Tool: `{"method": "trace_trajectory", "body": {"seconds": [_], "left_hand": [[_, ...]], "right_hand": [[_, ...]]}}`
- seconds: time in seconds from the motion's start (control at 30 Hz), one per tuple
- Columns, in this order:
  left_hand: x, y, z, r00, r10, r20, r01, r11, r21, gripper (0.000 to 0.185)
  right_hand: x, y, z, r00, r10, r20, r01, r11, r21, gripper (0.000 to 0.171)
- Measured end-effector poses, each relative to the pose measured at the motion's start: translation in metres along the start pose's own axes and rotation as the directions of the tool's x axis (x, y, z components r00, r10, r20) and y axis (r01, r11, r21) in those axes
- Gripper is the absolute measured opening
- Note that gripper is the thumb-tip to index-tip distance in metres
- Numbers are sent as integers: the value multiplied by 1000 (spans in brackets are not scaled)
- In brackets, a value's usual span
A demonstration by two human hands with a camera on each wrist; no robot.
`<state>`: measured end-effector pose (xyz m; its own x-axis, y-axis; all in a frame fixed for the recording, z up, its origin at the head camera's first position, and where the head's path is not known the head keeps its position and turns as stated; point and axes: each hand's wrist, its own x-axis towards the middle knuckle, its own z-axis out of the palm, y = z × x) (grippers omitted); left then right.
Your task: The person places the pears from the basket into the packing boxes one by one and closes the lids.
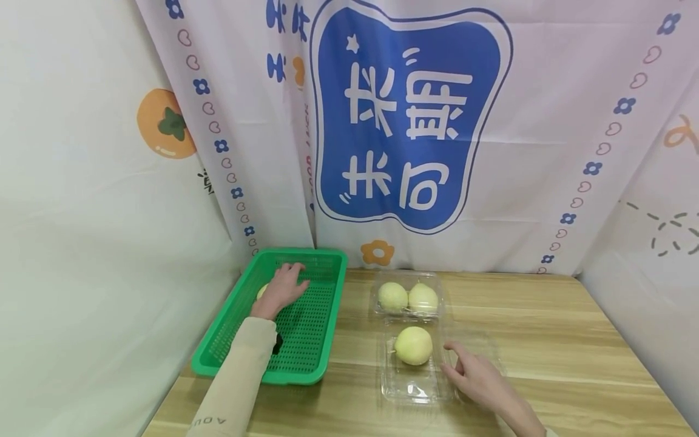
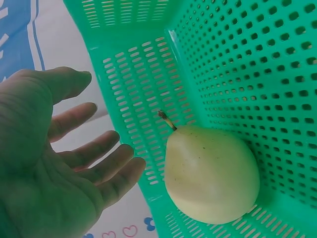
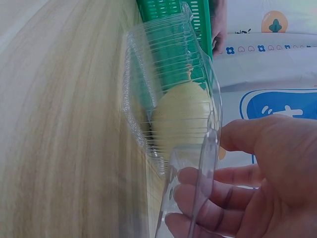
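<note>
Left hand spread wide above pale yellow-green pear in green perforated plastic basket, mid-left of head view. Right hand relaxed, fingers touching clear plastic clamshell tray w/ three pears. Risk: flimsy tray slides/tips, pears roll off table.

A light wooden table with a streaky grain stands against pale printed curtains. The middle one bears a large blue panel with white characters; small blue flowers, pink hearts and an orange persimmon decorate the cloth. Light is even and soft.
</note>
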<state>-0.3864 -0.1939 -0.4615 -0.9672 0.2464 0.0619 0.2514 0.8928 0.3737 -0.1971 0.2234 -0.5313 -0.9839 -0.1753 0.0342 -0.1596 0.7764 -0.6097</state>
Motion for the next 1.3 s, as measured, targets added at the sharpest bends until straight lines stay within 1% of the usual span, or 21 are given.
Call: {"method": "trace_trajectory", "body": {"seconds": [0.17,0.4,0.7,0.77,0.87,0.97,1.1,1.2,1.3], "left_hand": [[1,-7,2,1000,-3,-16,2,999,-35,46],[1,-15,4,1000,-24,-10,23,997,-71,45],[2,-20,8,999,-30,-38,27,997,-77,43],[3,-22,8,998,-37,-47,33,996,-84,45],[2,-24,8,996,-58,-67,51,994,-102,48],[2,-27,9,994,-75,-85,66,993,-101,49],[2,-28,10,989,-103,-106,98,994,-52,47],[1,-29,10,985,-147,-91,146,989,-19,47],[-1,-31,9,980,-191,-46,191,982,-9,49]], "right_hand": [[0,-1,0,1000,-1,7,1,1000,5,49],[0,-2,0,1000,2,6,-2,1000,4,49],[0,-1,-1,1000,4,10,-4,1000,7,49],[0,0,-2,1000,15,18,-16,1000,11,50],[-1,0,-3,999,28,29,-28,999,17,51],[-1,-2,-4,999,24,35,-25,999,23,52],[-2,-3,-4,999,9,32,-10,1000,27,52],[-3,-3,-4,999,11,32,-12,1000,24,52],[-2,-3,-3,999,13,31,-14,1000,25,52]]}}
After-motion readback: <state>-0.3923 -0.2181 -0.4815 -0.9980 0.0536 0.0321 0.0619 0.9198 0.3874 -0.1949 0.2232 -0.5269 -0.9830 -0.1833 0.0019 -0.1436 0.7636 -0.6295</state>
